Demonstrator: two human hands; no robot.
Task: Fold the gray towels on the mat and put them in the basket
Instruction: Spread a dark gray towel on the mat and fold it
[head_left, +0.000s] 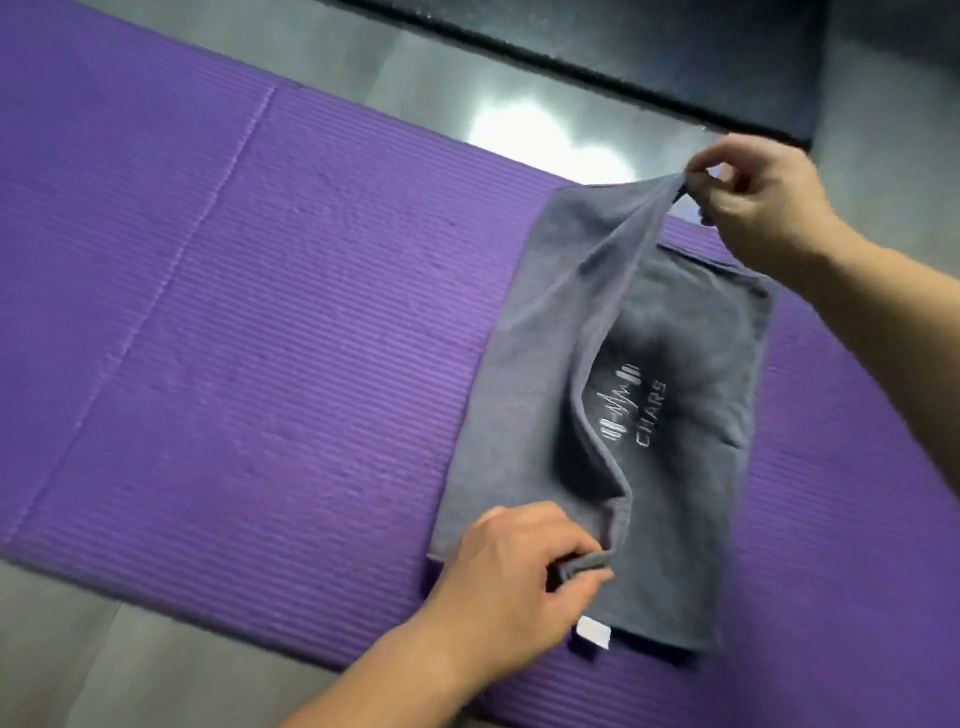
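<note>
The towel lies at the mat's right end. Left hand pinches its near corner, right hand its far corner; better to carry both across together, edges matched.

Purple mat: cut off at left, right and lower edges of frame. Gray towel: near corner hidden in my left hand; white tag print too small to read. Forearms cropped at lower right.
</note>
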